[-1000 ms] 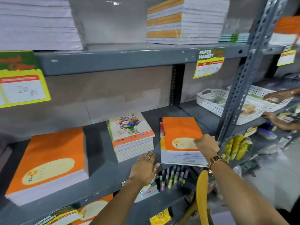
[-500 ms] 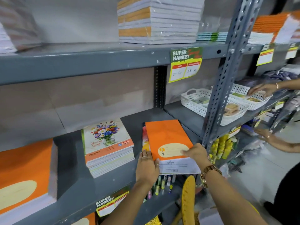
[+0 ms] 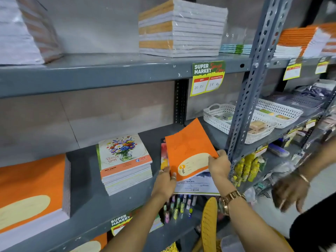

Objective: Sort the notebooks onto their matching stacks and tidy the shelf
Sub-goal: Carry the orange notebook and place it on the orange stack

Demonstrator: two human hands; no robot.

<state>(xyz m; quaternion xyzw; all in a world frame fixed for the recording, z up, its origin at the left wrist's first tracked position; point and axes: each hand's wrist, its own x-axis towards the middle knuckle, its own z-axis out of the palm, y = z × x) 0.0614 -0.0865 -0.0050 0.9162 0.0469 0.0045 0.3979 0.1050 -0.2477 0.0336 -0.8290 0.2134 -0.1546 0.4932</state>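
Head view showed the right hand (image 3: 219,167) pinching the near right edge of a thin orange notebook with a cream label panel (image 3: 189,153), its far end tilted up off the small mixed pile (image 3: 197,186) on the grey metal shelf (image 3: 87,188). The left hand (image 3: 164,180) gripped the pile's near left corner, fingers curled over its edge. The sorting step looked under way; next, the notebook would likely need carrying left, past the floral-covered stack (image 3: 124,162), to the tall orange stack (image 3: 31,193). Around stood slotted steel uprights (image 3: 249,99), white perforated baskets (image 3: 223,119) and yellow price tags (image 3: 207,78).
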